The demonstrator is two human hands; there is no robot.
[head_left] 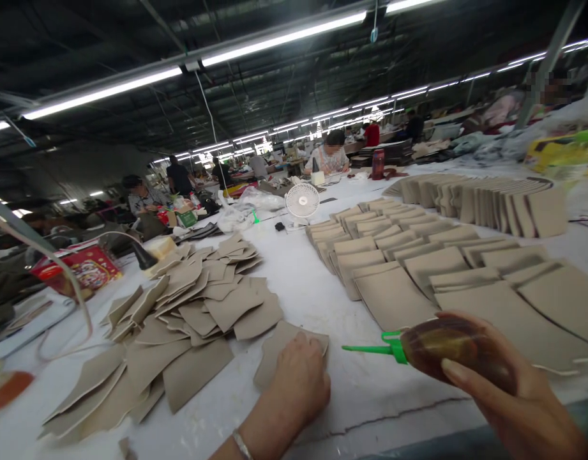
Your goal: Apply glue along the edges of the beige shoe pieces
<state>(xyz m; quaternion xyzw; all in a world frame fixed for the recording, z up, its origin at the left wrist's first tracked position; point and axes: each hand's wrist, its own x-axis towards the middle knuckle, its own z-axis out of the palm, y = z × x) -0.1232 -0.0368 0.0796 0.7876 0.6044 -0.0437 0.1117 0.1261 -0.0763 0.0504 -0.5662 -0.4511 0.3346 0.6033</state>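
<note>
My right hand [523, 402] is wrapped around a squeeze bottle [454, 351] of brown liquid, tilted on its side. Its thin green nozzle points left, above the white table [365, 396]. My left hand [301, 374], with a bracelet at the wrist, has its fingers curled down on a beige leather-like piece [269, 358]; the fingertips are partly hidden. Left of that hand lies a loose heap of similar beige pieces [198, 370]. Overlapping rows of beige panels [394, 294] spread out behind the bottle.
A long row of upright beige pieces [495, 198] stands at the back right. Further off are a small white fan [302, 202], a dark red bottle [378, 164] and a red box [90, 268]. A hose [78, 287] curves down at left. Other people work in the background.
</note>
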